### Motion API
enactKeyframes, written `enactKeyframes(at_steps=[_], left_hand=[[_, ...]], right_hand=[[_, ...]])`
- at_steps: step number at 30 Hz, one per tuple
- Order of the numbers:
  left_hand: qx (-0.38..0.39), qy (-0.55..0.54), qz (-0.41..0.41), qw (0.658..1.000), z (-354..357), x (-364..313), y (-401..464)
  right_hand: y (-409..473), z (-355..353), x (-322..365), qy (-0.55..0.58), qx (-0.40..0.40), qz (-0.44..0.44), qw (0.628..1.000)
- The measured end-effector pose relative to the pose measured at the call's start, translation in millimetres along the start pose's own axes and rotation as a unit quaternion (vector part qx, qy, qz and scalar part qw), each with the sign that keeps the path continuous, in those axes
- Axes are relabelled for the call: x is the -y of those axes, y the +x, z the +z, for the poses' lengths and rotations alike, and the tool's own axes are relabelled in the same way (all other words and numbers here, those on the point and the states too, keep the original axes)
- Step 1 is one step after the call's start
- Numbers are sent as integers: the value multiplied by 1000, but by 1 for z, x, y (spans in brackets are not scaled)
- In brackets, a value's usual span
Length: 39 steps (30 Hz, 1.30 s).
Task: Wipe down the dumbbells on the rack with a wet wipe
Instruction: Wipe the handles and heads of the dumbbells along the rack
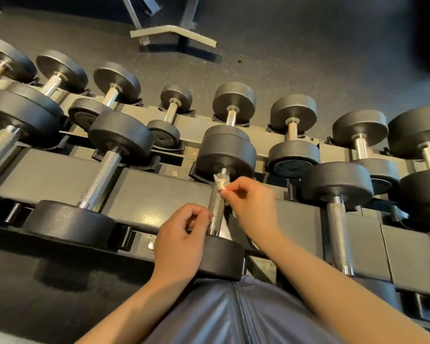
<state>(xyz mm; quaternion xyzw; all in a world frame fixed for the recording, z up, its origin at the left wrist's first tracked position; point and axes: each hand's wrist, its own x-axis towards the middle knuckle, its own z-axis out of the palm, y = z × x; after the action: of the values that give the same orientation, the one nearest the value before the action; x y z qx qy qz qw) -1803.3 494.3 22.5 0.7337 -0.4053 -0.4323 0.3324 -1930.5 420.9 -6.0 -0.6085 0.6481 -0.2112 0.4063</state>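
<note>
dumbbell handle (216, 211): bright metal, knurled rough grip, smooth polished collars
dumbbell heads (226, 155): matt dark grey, rubber-like, smooth
wet wipe (220, 182): white, soft crumpled cloth or paper, can't tell which
rack (144, 192): dark painted metal, semi-gloss, scuffed
floor (308, 58): dark, speckled, matt, grainy
shorts (233, 316): grey smooth fabric, slight sheen

A single head-worn view was provided, aimed forward and steeply down from above the rack (159, 184). The nearest dumbbell (216, 209) was seen close, at centre; the floor (308, 58) was left toward twelve o'clock.
</note>
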Motion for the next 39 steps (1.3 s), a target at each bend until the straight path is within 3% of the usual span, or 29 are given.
enactKeyframes(at_steps=[3, 7, 10, 13, 17, 19, 22, 27, 30, 33, 36, 39], left_hand=[[5, 9, 4, 1000, -1, 4, 1], [18, 1, 10, 1000, -2, 4, 0], [19, -13, 20, 1000, -2, 3, -2], [8, -36, 25, 999, -3, 2, -3], [-31, -70, 10, 997, -2, -1, -3], [-39, -68, 7, 997, -2, -1, -3], [-42, -59, 9, 997, 0, 1, -2], [-44, -41, 19, 998, 1, 1, -2], [-43, -44, 22, 998, 1, 1, -2], [-64, -67, 30, 995, 2, 3, -1], [-93, -86, 40, 991, 4, 6, 0], [-101, -93, 40, 990, 5, 8, 0]], right_hand=[[-20, -10, -2, -32, 59, -49, 997], [-28, -19, 0, 17, 206, 11, 978], [-22, -23, 1, 52, 240, 61, 967], [-10, -13, -6, 139, 101, 146, 974], [25, 15, -8, 355, -101, 297, 880], [32, 28, -4, 414, -125, 324, 842], [30, 31, -1, 509, -73, 336, 789], [33, 20, -12, 437, 15, 334, 835], [18, 3, -7, 303, 88, 316, 895], [-1, -17, -2, 154, 171, 245, 942], [-14, -24, 7, 85, 283, 200, 934], [-13, -21, 11, 52, 319, 191, 927]])
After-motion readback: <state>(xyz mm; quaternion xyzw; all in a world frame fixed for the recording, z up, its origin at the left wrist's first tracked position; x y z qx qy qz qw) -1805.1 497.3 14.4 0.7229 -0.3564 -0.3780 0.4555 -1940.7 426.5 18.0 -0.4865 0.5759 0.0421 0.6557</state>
